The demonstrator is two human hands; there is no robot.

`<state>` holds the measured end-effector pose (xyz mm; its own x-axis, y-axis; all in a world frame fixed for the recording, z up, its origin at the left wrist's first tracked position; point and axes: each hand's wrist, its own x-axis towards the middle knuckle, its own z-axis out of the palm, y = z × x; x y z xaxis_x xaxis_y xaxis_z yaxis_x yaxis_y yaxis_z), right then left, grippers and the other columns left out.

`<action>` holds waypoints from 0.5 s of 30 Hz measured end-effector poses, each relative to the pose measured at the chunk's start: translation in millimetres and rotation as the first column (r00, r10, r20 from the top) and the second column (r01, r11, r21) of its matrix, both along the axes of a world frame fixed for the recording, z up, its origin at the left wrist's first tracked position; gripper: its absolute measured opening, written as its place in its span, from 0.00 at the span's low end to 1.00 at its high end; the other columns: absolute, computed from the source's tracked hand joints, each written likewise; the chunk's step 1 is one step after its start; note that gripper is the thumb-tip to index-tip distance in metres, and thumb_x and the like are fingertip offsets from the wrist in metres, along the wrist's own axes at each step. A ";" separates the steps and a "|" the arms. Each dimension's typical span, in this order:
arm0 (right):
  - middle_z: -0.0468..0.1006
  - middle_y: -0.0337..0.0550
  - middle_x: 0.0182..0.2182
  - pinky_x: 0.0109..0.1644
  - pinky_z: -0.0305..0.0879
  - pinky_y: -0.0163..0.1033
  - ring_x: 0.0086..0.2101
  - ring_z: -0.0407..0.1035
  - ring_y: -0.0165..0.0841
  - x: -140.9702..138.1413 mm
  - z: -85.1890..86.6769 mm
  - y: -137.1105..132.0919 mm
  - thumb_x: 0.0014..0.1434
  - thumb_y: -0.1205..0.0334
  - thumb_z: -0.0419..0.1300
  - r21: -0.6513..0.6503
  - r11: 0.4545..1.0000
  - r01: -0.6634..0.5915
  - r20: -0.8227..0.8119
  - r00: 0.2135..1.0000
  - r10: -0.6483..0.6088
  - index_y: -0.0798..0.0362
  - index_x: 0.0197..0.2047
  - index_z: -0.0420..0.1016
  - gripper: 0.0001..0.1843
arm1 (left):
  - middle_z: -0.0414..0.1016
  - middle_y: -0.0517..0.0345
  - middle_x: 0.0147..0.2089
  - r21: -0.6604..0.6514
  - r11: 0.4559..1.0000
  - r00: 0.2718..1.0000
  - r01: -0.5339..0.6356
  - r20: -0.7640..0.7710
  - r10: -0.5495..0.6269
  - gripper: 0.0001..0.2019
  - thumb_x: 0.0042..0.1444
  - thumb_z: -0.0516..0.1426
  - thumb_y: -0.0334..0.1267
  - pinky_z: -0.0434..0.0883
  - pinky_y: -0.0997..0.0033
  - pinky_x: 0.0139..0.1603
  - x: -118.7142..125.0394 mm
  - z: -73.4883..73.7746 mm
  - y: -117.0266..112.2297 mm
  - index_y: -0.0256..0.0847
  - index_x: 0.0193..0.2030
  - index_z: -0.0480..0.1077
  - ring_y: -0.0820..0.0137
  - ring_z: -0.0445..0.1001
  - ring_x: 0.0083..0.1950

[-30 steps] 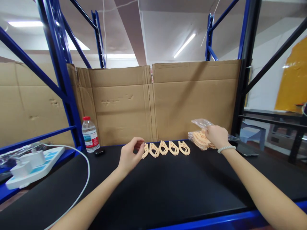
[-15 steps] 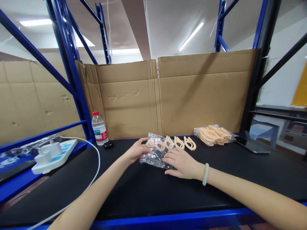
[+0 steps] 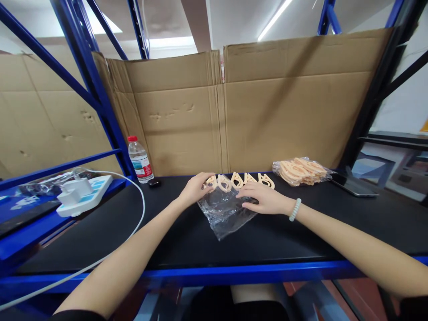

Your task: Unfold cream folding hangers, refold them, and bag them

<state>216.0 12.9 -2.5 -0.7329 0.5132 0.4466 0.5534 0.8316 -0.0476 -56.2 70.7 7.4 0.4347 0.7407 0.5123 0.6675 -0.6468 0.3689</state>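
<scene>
A clear plastic bag (image 3: 224,214) lies on the black shelf top (image 3: 187,232), its mouth toward a row of several peach plastic clips (image 3: 249,179). My left hand (image 3: 195,188) has its fingers closed on the bag's upper left edge, beside the leftmost clip. My right hand (image 3: 264,199), with a bead bracelet at the wrist, rests on the bag's upper right edge with fingers curled, just in front of the clips.
A sealed bag of more peach clips (image 3: 301,170) sits at the back right, next to a dark phone (image 3: 354,186). A water bottle (image 3: 140,159) and a small black object (image 3: 154,182) stand at the back left. A white power strip (image 3: 80,196) with a cable lies left. Cardboard walls the back.
My right hand left the sealed bag of clips and brought a clear bag to the row. Both hands now hold it by the clips, and the view has tilted down.
</scene>
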 end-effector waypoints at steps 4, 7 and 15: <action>0.75 0.39 0.24 0.34 0.58 0.35 0.28 0.68 0.30 -12.5 -0.3 -12.7 0.62 0.59 0.54 -0.049 0.993 0.107 0.075 0.992 -0.103 0.52 0.35 0.78 0.12 | 0.72 0.46 0.53 0.175 0.981 0.979 -0.079 -0.174 0.110 0.18 0.56 0.57 0.36 0.64 0.55 0.56 24.5 -3.5 -35.0 0.39 0.54 0.69 0.55 0.67 0.55; 0.73 0.37 0.21 0.31 0.54 0.34 0.24 0.65 0.28 -14.9 0.6 -14.8 0.62 0.60 0.55 -0.067 0.991 0.115 0.043 0.993 -0.112 0.53 0.31 0.77 0.13 | 0.72 0.45 0.53 0.029 0.999 0.925 0.014 -0.381 -0.002 0.19 0.60 0.54 0.47 0.65 0.53 0.55 43.5 -11.0 -67.4 0.38 0.53 0.69 0.54 0.68 0.55; 0.76 0.44 0.36 0.40 0.62 0.37 0.36 0.69 0.34 1.8 1.5 -0.7 0.55 0.55 0.63 -0.222 0.975 -0.019 0.090 0.995 0.040 0.54 0.41 0.75 0.13 | 0.67 0.44 0.60 -0.091 0.976 0.869 0.198 -0.444 -0.217 0.25 0.60 0.54 0.48 0.64 0.54 0.58 44.8 -19.7 -75.8 0.37 0.60 0.59 0.56 0.66 0.60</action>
